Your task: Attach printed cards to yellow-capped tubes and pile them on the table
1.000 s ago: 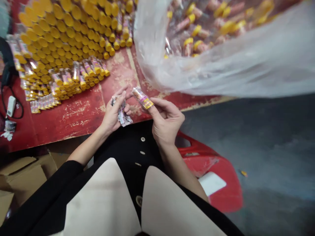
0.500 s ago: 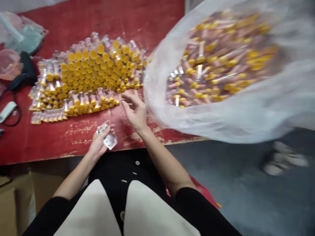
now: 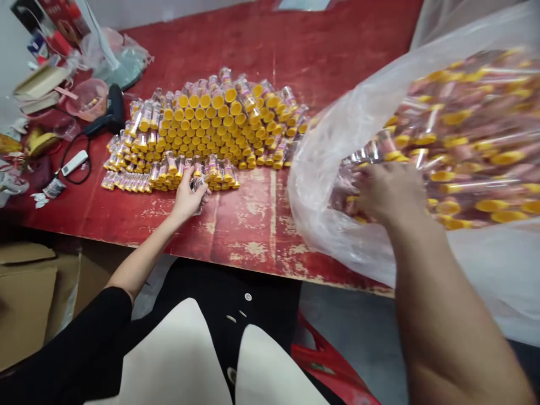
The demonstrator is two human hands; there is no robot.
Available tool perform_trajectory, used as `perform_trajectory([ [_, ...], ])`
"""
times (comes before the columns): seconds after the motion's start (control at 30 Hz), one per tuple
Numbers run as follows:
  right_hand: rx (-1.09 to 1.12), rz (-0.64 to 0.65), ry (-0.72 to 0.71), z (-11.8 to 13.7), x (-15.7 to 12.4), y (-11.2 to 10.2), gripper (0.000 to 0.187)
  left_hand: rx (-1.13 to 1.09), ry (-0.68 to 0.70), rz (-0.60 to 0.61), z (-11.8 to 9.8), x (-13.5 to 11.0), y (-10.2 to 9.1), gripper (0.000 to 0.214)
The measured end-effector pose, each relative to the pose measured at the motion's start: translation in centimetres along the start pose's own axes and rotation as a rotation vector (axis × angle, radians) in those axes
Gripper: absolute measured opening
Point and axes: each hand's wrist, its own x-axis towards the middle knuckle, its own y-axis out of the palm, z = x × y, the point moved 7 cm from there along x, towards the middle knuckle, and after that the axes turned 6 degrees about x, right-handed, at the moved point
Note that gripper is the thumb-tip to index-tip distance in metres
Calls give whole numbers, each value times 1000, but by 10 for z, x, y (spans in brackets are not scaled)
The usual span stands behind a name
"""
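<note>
My right hand (image 3: 390,194) is down inside the clear plastic bag (image 3: 314,208), its fingers pressed together on a loose bunch of clear tubes with yellow caps (image 3: 367,154). More of them fill the bag in a heap. They look light and stiff, but their glossy plastic is likely to be slippery, and they may roll against each other, so I'd take them around the bodies, a few at a time, without squeezing hard. The bag's thin film sags around my wrist and could catch on the tubes. My left hand (image 3: 189,197) rests half-curled on the worn red table (image 3: 253,250), right against a stacked pile of capped tubes (image 3: 211,115). Something small and shiny sits at its fingers (image 3: 198,188), but I cannot tell what it is or whether I am gripping it. Beyond the pile are a black handheld blower (image 3: 113,109) and a pink plastic basket (image 3: 86,100), both well away from my hands.
</note>
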Motion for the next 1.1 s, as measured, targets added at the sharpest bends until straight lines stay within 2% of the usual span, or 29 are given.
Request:
perform_trajectory([
  [0.07, -134, -134, 32, 34, -27, -9, 7, -108, 46, -29, -6, -12, 2, 66],
  [0.13, -26, -196, 110, 68, -59, 3, 13, -262, 1, 14, -4, -30, 17, 58],
  [0.2, 233, -96, 229, 94, -89, 45, 22, -395, -134, 73, 6, -48, 41, 53],
  [0.27, 414, -10, 375, 106, -112, 96, 33, -463, -237, 97, 15, -62, 66, 51],
  [0.33, 491, -84, 445, 105, -124, 131, 44, -494, -251, 92, 19, -71, 86, 47],
  [0.4, 568, -193, 461, 97, -129, 147, 46, -512, -256, 113, 20, -77, 102, 42],
  [0.53, 663, -284, 480, 85, -136, 142, 42, -501, -271, 141, 20, -85, 113, 39],
  [0.7, 603, -311, 447, 90, -140, 127, 43, -492, -228, 49, 19, -89, 114, 42],
  [0.77, 566, -375, 424, 91, -139, 123, 45, -520, -280, 83, 21, -92, 122, 42],
  [0.87, 606, -396, 437, 87, -136, 125, 42, -557, -349, 146, 24, -93, 134, 41],
  [1.0, 618, -429, 444, 67, -134, 131, 43, -576, -355, 80, 34, -83, 139, 42],
  [1.1, 557, -435, 408, 44, -131, 131, 43, -575, -316, 25, 42, -67, 140, 35],
])
